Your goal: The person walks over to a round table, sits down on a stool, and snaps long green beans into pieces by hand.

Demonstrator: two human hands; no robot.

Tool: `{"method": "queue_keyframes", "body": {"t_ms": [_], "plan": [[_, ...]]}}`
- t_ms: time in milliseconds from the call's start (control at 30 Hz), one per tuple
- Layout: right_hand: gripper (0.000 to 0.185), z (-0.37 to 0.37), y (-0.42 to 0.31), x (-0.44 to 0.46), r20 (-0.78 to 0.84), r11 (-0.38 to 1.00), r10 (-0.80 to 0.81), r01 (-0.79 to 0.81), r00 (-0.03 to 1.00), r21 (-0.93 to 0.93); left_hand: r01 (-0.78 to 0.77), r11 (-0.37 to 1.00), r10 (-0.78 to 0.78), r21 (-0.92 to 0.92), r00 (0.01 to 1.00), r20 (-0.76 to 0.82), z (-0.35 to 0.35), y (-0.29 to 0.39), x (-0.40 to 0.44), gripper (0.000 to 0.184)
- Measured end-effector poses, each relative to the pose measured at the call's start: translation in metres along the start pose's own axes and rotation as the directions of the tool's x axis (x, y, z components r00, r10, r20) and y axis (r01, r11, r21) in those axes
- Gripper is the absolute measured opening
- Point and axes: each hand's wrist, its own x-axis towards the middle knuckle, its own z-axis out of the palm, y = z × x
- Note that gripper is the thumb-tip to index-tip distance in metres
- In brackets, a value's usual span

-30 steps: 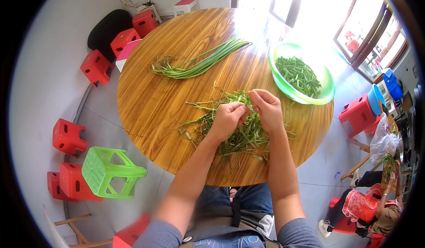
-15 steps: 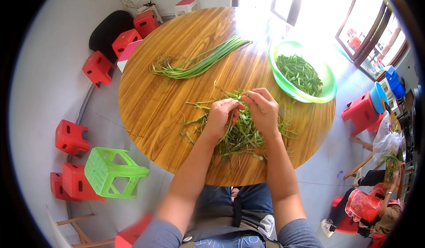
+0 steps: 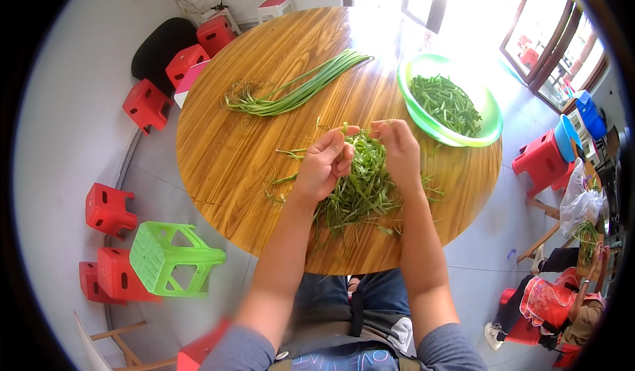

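My left hand (image 3: 322,164) is closed in a pinch above the table, with a short piece of green stem (image 3: 344,127) showing at its thumb and fingertip. A small gap to the right, my right hand (image 3: 399,154) also pinches; whatever sits between its fingertips is too small to make out. Below both hands lies a loose heap of green leaves and stems (image 3: 362,195). A bundle of long green scallions (image 3: 307,88) with stringy root ends rests farther back on the table. At the right, a pale green basin (image 3: 430,127) holds short cut green pieces (image 3: 446,103).
The round wooden table (image 3: 225,152) fills the middle. Red stools (image 3: 109,209) and a bright green stool (image 3: 155,258) stand at the left. Another person (image 3: 559,301) sits at the lower right, near a plastic bag (image 3: 582,202) and more greens.
My hands have come apart from their meeting point, the left keeping a small green piece at its fingertips. The bundle and basin stay in place; the view has shifted slightly.
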Motion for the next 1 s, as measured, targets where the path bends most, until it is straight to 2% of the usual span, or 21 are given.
{"method": "queue_keyframes", "body": {"t_ms": [67,133,233,333,433,533,600,733,900,1000], "plan": [[0.016,0.0,-0.006,0.0,-0.023,0.939,0.137,-0.122,0.99,0.323,0.01,0.997,-0.012,0.082,1.0,0.023,-0.001,-0.001,0.002,0.027],[0.017,-0.001,-0.002,0.0,0.045,0.791,0.236,-0.218,0.971,0.571,0.028,0.993,-0.035,0.115,0.998,0.058,-0.001,-0.004,0.002,0.028],[0.018,-0.004,0.002,0.001,0.212,0.75,0.214,-0.299,0.954,0.59,0.017,0.981,-0.033,0.191,0.996,0.081,-0.002,-0.008,0.003,0.026],[0.016,0.0,-0.011,-0.004,0.182,0.858,0.247,-0.302,0.952,0.415,0.032,0.963,-0.05,0.268,0.997,0.061,-0.002,-0.01,0.003,0.024],[0.013,0.008,-0.01,-0.007,0.091,0.933,0.142,-0.164,0.986,0.32,0.031,0.964,-0.049,0.263,0.997,0.061,-0.004,-0.012,0.005,0.022],[0.012,0.005,-0.003,-0.006,0.059,0.99,0.079,-0.085,0.995,0.113,0.03,0.972,-0.033,0.232,0.999,0.011,-0.001,-0.009,0.004,0.022],[0.011,0.007,-0.001,-0.006,0.055,0.992,0.063,-0.069,0.996,0.108,0.001,0.982,0.012,0.187,0.998,-0.067,0.001,-0.008,0.004,0.022],[0.012,0.009,-0.004,-0.007,0.023,0.977,0.096,-0.098,0.995,0.191,-0.004,0.972,0.021,0.234,0.997,-0.07,0.001,-0.007,0.003,0.024],[0.013,0.006,-0.004,-0.006,0.035,0.992,0.106,-0.108,0.994,0.066,0.008,0.939,0.013,0.345,0.998,-0.058,0.002,-0.01,0.005,0.023],[0.01,0.008,-0.001,-0.006,0.042,0.997,0.075,-0.076,0.996,0.025,0.005,0.954,0.013,0.301,0.998,-0.058,-0.002,-0.015,0.008,0.022]]}}
